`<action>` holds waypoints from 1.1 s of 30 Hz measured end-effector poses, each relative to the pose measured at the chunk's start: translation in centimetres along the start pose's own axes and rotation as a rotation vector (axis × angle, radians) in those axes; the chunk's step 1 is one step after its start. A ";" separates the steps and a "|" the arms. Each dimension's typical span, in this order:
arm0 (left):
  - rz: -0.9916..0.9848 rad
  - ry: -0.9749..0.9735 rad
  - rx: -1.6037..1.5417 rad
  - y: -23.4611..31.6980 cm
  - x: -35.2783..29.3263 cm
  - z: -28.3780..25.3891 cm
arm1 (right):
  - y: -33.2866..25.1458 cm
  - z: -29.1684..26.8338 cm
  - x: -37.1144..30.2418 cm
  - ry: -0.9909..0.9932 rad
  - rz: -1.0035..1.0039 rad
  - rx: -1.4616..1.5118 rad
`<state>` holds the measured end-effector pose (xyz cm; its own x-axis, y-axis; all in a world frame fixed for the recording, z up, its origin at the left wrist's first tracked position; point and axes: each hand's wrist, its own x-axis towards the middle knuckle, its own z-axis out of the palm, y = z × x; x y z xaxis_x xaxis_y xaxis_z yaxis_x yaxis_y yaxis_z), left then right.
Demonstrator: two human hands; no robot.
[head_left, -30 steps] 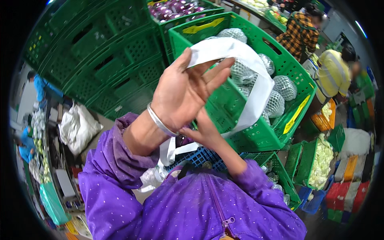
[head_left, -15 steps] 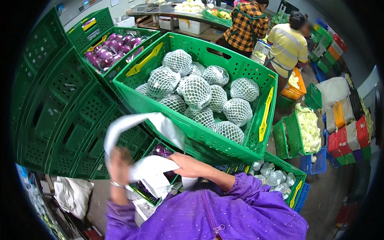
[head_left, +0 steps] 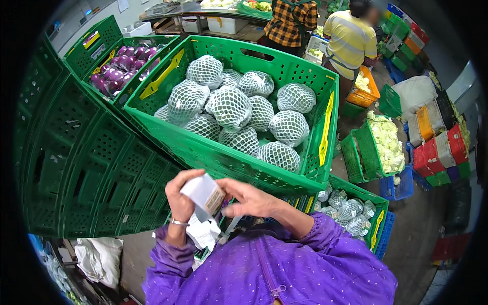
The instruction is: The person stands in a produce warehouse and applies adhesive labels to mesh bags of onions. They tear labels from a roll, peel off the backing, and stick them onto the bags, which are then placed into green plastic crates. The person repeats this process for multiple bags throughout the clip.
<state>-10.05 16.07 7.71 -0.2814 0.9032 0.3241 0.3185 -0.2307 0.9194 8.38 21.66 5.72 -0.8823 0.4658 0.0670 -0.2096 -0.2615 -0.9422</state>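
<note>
My left hand (head_left: 181, 197) is closed around a folded strip of white labels (head_left: 200, 190), with a printed face turned to the right. My right hand (head_left: 250, 200) is at the strip's right edge, its thumb and fingers curled against it; the exact grip is partly hidden. More of the white strip (head_left: 203, 231) hangs below my hands, in front of my purple jacket. Just beyond stands a large green crate (head_left: 213, 152) holding several round produce pieces (head_left: 230, 108) in white foam nets.
Stacked green crates (head_left: 96, 168) rise at the left. Behind them is a crate of purple produce (head_left: 124, 66). A lower crate (head_left: 378, 223) of netted produce stands at the right, with a crate of cauliflower (head_left: 386, 142) farther off. Two people (head_left: 351, 38) stand at the back.
The loop of label strip raised before is gathered into a folded piece. My left hand has moved up and right, toward my right hand. The view has shifted slightly.
</note>
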 end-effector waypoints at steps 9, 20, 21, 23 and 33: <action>0.624 0.310 0.386 6.5 6.5 -0.5 | -7.2 0.2 -1.5 0.213 -0.111 -0.137; 0.274 -0.284 -0.002 3.0 3.4 1.4 | -7.3 0.2 -0.4 0.318 -0.190 -0.338; 0.293 -0.365 -0.005 2.4 3.7 1.3 | -7.5 0.1 -0.3 0.311 -0.126 -0.351; 0.288 -0.452 -0.067 1.8 4.5 1.6 | -7.4 -0.4 -0.8 0.361 -0.102 -0.474; 0.493 -0.413 -0.117 -1.8 6.6 1.7 | -13.7 -5.2 -4.0 1.028 -0.179 -0.651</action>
<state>-10.91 23.05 7.80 0.2504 0.7411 0.6230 0.2141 -0.6700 0.7108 17.04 27.80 16.67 -0.0584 0.9781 0.1998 0.2158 0.2077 -0.9541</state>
